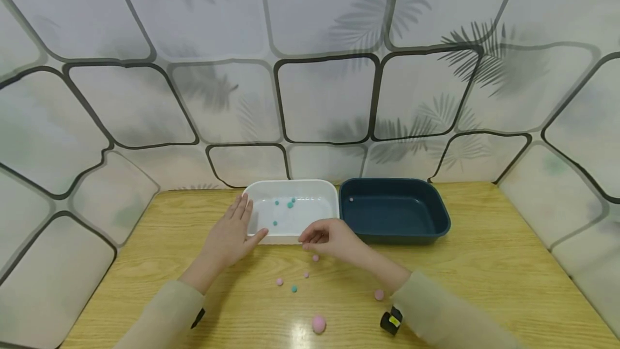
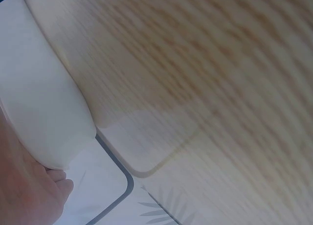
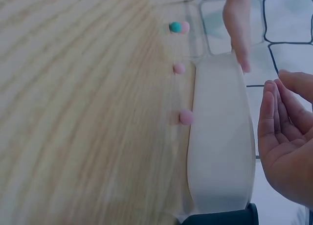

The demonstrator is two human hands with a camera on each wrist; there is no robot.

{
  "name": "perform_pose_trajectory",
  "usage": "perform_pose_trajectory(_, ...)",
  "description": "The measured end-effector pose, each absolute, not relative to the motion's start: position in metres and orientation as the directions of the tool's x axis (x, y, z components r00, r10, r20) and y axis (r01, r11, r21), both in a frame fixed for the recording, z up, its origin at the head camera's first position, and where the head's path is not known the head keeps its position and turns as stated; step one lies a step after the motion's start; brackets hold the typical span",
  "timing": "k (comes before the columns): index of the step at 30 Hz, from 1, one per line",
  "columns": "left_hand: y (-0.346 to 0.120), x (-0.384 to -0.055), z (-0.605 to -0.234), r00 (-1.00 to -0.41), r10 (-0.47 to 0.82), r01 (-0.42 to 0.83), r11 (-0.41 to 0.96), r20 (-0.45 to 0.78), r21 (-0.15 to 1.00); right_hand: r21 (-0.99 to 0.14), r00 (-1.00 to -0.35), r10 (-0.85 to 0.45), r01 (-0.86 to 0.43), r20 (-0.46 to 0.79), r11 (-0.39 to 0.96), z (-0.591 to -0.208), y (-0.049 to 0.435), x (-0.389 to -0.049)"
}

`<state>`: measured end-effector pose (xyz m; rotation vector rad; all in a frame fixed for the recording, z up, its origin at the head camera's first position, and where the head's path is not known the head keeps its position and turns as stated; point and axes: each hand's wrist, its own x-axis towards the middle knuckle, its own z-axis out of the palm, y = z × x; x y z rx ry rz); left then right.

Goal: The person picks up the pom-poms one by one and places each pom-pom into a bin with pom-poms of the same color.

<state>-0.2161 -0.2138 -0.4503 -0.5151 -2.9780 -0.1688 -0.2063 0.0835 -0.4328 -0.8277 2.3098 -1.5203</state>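
My left hand point(image 1: 226, 238) rests on the left end of a white tray point(image 1: 283, 239), fingers straight along its side and thumb stretched to the front rim. Above the tray's front right corner is my right hand point(image 1: 331, 238), its fingers bent and the thumb close to the fingertips. In the right wrist view nothing shows between the thumb and fingers point(image 3: 281, 107), though a small thing there could be hidden. Several teal balls point(image 1: 290, 205) lie inside the white tray. Beside it stands a dark blue tray point(image 1: 394, 239) with a small pink ball point(image 1: 351, 199) in it.
On the wooden table before the trays lie several pink balls, including a large one point(image 1: 318, 324) near the front and another point(image 1: 379, 295) by the right sleeve. A teal ball point(image 1: 294, 288) lies among them. A patterned wall point(image 1: 324, 101) rises behind the trays.
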Motion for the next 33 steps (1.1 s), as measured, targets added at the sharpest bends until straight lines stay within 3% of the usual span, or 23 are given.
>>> perform_pose_trajectory(16, -0.214, -0.218, -0.451, -0.937, 0.330, 0.341, 0.935, 0.118, 0.094, -0.909, -0.735, -0.671, -0.340, 0.097, 0.241, -0.460, 0.067, -0.193)
perform_pose_trajectory(33, -0.214, -0.216, -0.448, -0.928, 0.346, 0.359, 0.930, 0.139, 0.083, -0.824, -0.677, -0.730, -0.464, 0.094, 0.324, -0.472, 0.053, -0.191)
